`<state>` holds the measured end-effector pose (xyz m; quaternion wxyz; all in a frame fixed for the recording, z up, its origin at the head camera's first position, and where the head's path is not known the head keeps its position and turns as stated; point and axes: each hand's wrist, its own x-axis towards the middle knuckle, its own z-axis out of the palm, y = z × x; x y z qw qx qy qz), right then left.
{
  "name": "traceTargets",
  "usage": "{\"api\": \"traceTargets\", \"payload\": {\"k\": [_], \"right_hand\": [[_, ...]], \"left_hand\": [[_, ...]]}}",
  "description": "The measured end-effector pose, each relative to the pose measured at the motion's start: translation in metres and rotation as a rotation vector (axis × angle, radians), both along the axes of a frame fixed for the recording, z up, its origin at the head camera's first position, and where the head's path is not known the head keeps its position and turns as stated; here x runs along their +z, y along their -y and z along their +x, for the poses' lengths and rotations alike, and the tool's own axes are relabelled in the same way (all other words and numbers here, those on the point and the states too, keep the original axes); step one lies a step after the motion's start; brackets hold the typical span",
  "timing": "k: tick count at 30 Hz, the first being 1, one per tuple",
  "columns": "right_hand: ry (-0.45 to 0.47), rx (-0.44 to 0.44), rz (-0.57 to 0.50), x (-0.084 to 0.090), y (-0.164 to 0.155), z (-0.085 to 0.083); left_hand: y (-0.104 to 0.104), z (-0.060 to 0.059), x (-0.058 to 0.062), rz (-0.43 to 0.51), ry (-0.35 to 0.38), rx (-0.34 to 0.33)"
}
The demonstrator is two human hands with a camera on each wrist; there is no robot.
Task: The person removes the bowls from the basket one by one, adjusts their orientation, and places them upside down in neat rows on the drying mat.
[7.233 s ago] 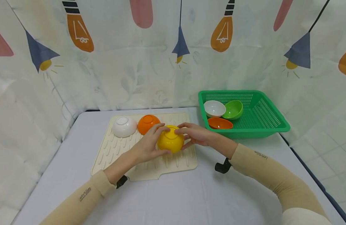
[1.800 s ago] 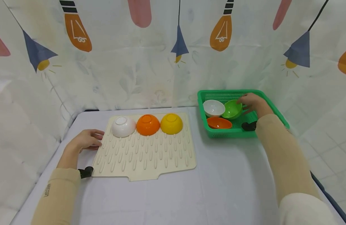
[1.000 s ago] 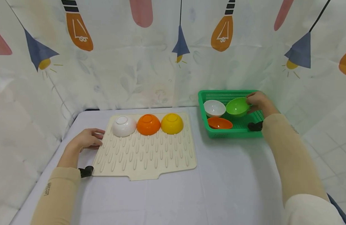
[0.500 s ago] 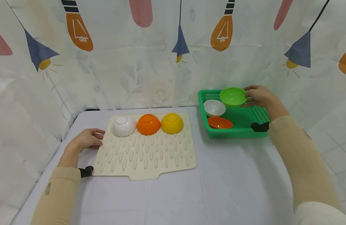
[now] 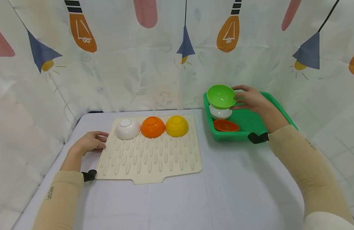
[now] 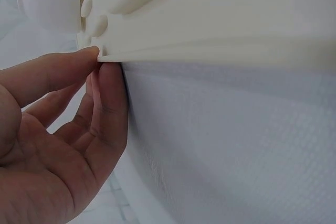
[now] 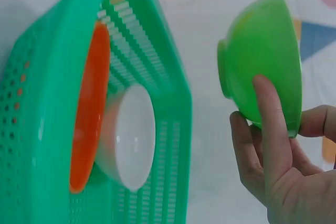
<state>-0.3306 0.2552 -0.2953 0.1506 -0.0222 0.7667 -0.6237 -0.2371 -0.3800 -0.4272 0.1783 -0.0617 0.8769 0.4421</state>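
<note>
Only at the right wrist, fingers (image 7: 270, 116) cup green bowl's (image 7: 262, 59) underside

From head height we looked down across the table (image 5: 177, 198); our left wrist camera sat tight against the mat's edge (image 6: 210, 51), the right one close beside the green basket (image 7: 47, 129) (seen overhead too).

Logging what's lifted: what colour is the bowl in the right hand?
Bright green bowl, held by the right hand; clearest in the head view.
</note>
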Motion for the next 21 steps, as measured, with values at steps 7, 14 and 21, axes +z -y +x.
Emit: {"api": "traceTargets", "payload": {"k": [7, 14, 21], "right_hand": [[0.014, 0.059, -0.085, -0.003, 0.037, 0.016], [0.013, 0.117, -0.133, -0.02, 0.073, 0.032], [0.014, 0.179, -0.147, -0.034, 0.104, 0.048]], "left_hand": [[-0.003, 0.0, 0.001, -0.011, -0.008, -0.002], [-0.006, 0.003, 0.003, -0.019, -0.011, -0.006], [-0.005, 0.003, 0.003, -0.028, -0.012, -0.008]]}}
